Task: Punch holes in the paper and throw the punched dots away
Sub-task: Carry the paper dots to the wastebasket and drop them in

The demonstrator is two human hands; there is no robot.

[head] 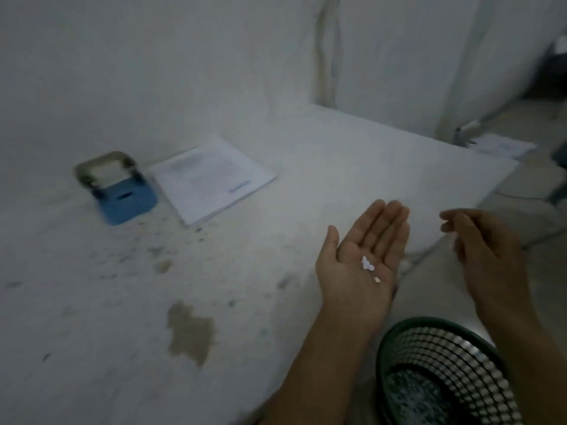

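My left hand (362, 256) lies palm up over the table's right edge, fingers flat, with a few small white punched dots (367, 265) resting in the palm. To its right, past the table edge, my right hand (484, 250) hovers with loosely curled fingers and holds nothing. A green mesh wastebasket (445, 372) stands on the floor below both hands. The blue hole punch (122, 191) with a metal handle sits at the back left by the wall. A stack of white paper (211, 179) lies beside it on the right.
The white table (337, 154) has brown stains and dark specks across its front half. A wall runs behind it. Past the table's far right corner are more papers (500, 145) and dark furniture.
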